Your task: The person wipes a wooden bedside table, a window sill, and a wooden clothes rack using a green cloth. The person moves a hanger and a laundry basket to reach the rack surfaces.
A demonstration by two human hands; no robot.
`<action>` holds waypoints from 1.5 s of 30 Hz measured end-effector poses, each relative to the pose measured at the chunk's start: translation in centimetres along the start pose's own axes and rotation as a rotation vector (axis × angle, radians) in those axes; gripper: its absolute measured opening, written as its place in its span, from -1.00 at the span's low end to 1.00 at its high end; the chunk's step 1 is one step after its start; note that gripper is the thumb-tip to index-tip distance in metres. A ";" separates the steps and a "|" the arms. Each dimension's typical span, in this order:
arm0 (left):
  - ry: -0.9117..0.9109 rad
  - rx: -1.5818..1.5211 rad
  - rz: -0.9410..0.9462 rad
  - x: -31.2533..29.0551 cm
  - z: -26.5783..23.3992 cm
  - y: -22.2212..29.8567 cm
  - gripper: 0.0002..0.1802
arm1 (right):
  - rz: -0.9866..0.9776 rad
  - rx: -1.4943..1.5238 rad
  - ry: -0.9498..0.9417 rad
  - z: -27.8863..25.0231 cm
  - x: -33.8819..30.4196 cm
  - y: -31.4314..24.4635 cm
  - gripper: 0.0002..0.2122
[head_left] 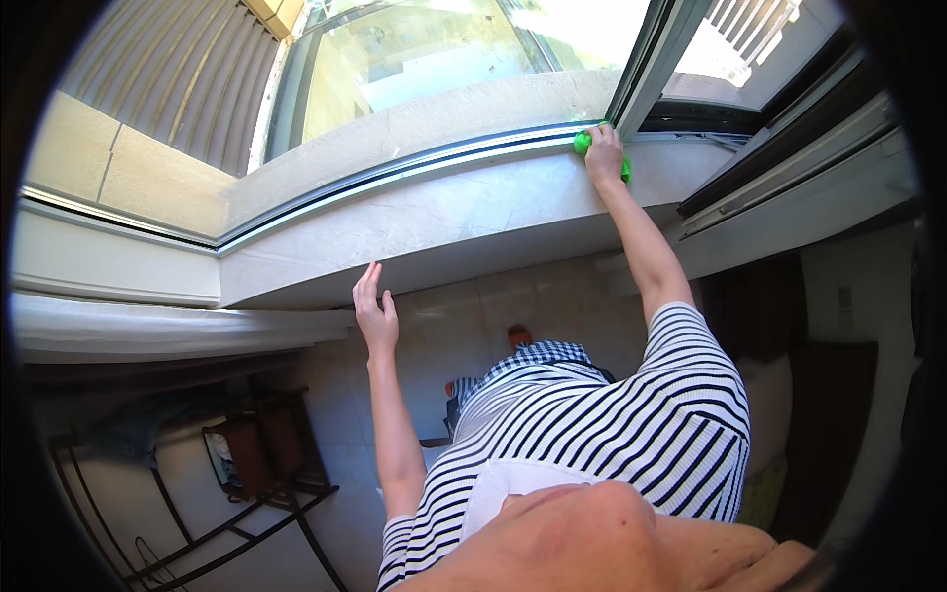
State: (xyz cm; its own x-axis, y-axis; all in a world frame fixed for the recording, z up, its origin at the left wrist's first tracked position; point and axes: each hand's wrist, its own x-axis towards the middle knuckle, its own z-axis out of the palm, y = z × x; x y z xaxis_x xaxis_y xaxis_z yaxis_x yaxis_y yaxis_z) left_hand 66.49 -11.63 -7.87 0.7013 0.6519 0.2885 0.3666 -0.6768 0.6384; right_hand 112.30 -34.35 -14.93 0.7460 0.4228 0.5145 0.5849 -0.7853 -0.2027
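Observation:
My right hand [604, 155] is closed around a bright green cloth [582, 144], bunched up so that bits of it stick out on both sides of the fingers. The cloth presses on the window track [464, 150], close to the foot of the upright window frame [648, 74]. My left hand [375, 311] is held up near the front edge of the pale stone sill [434, 202], its fingers stretched out and nothing in them. Whether its fingertips touch the sill edge I cannot tell.
Beyond the track lies an outer ledge [434, 123] with a slatted wall [173, 74] at the left. A white curtain [187, 331] hangs left of me. A dark metal rack [232, 528] stands at the lower left. Dark-edged window panels [789, 128] are on the right.

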 end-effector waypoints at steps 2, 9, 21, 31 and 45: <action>0.021 -0.012 0.013 -0.2 -0.3 -0.2 -0.45 | 0.069 0.215 -0.073 -1.3 0.5 -0.9 -0.77; -0.011 -0.081 0.155 3.1 2.4 2.5 -0.44 | -0.193 0.254 0.776 -20.0 13.1 -0.9 -0.57; -0.082 -0.154 0.189 4.2 5.3 5.5 -0.43 | -0.058 0.096 0.393 -7.8 4.2 1.7 -0.65; -0.087 -0.156 0.154 3.4 5.7 5.8 -0.46 | -0.128 0.215 0.602 -16.9 11.5 0.6 -0.59; -0.076 -0.236 0.182 3.2 5.5 8.4 -0.48 | 0.125 0.438 0.093 -5.5 0.4 3.8 -0.53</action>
State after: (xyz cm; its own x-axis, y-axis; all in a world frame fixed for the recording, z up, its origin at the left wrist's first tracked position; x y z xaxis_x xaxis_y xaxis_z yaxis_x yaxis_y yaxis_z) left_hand 75.15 -17.06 -5.51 0.7895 0.4937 0.3645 0.0850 -0.6762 0.7318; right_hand 113.03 -39.61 -10.95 0.7990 0.2792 0.5326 0.5870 -0.5543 -0.5901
